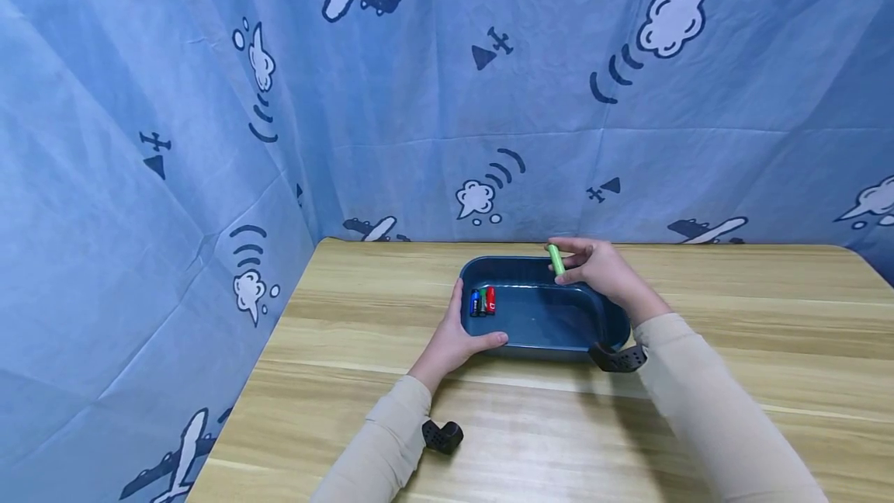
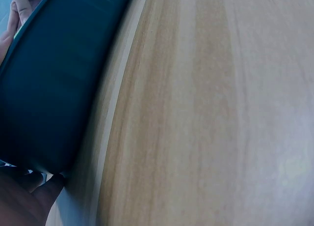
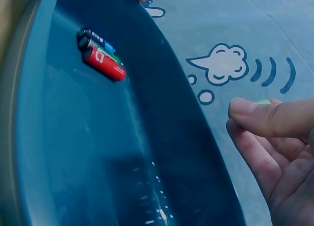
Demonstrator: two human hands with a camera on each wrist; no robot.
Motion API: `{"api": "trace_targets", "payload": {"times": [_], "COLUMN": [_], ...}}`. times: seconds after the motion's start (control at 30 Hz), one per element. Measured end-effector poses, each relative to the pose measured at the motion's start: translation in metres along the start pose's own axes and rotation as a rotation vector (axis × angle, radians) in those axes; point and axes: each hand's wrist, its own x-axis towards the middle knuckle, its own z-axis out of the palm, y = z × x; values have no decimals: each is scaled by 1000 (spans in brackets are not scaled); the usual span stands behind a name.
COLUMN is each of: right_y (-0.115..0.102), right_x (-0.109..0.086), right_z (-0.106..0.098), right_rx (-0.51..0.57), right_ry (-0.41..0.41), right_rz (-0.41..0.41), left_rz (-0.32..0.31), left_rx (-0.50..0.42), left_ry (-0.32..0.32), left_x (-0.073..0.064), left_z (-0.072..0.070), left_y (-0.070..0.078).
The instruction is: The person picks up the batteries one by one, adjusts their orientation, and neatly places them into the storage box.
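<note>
A dark blue rectangular tray (image 1: 538, 309) rests on the table. At its left end, my left hand (image 1: 452, 338) grips the corner, thumb over the near rim and fingers along the left side. Above the far rim, my right hand (image 1: 602, 266) pinches a light green battery (image 1: 556, 260) between thumb and fingers; in the right wrist view only a sliver of it shows behind the thumb. Inside the tray, at the left, a blue battery (image 1: 475, 303), a dark green one (image 1: 483, 302) and a red battery (image 3: 104, 64) lie side by side.
The light wooden table (image 1: 349, 317) extends around the tray. Behind it and to the left hangs a blue curtain (image 1: 391, 99) printed with planes and clouds. Each wrist wears a black strap mount (image 1: 443, 437).
</note>
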Motion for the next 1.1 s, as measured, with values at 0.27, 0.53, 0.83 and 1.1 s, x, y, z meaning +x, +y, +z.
{"api": "trace_targets", "payload": {"times": [0.27, 0.53, 0.83, 1.1], "right_y": [1, 4, 9, 14], "right_x": [7, 19, 27, 30], "right_z": [8, 23, 40, 50], "right_rx": [52, 109, 191, 241], "right_ry": [17, 34, 26, -9], "right_rz": [27, 64, 85, 82], "left_rz": [1, -9, -2, -3], "left_rx": [2, 2, -24, -20], "left_ry": [2, 1, -5, -8], "left_x": [0, 0, 0, 1], "left_z": [-1, 0, 0, 0], "left_y": [2, 0, 0, -1]}}
